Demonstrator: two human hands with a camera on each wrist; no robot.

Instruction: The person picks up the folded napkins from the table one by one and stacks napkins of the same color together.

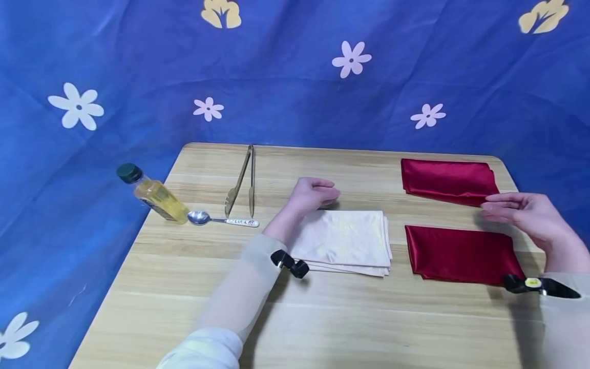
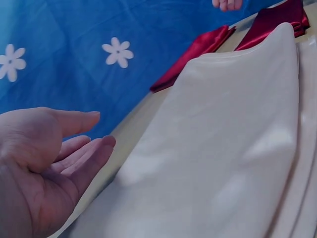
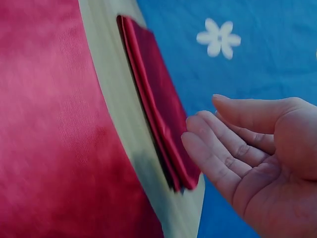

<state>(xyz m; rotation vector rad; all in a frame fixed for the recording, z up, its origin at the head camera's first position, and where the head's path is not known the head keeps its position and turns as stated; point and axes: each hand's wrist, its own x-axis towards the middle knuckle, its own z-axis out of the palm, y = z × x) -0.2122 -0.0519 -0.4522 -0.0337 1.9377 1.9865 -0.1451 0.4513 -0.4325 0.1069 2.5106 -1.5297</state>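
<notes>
My left hand (image 1: pixel 313 196) hovers at the far left corner of a folded white cloth (image 1: pixel 343 241), fingers loosely bent with nothing between them. In the left wrist view the thumb and fingertips stand apart beside the cloth's edge. My right hand (image 1: pixel 530 215) is over the right side, its fingertips near the right corner of the far folded red satin cloth (image 1: pixel 444 179). A second folded red satin cloth (image 1: pixel 461 254) lies nearer, below that hand. In the right wrist view the right hand's fingers (image 3: pixel 218 158) are relaxed and hold nothing.
On the left of the wooden table (image 1: pixel 341 328) lie metal tongs (image 1: pixel 240 179), a spoon (image 1: pixel 221 220) with a patterned white handle, and a bottle of yellow liquid (image 1: pixel 159 197) with a dark green cap. Blue flowered fabric (image 1: pixel 286 87) hangs behind the table.
</notes>
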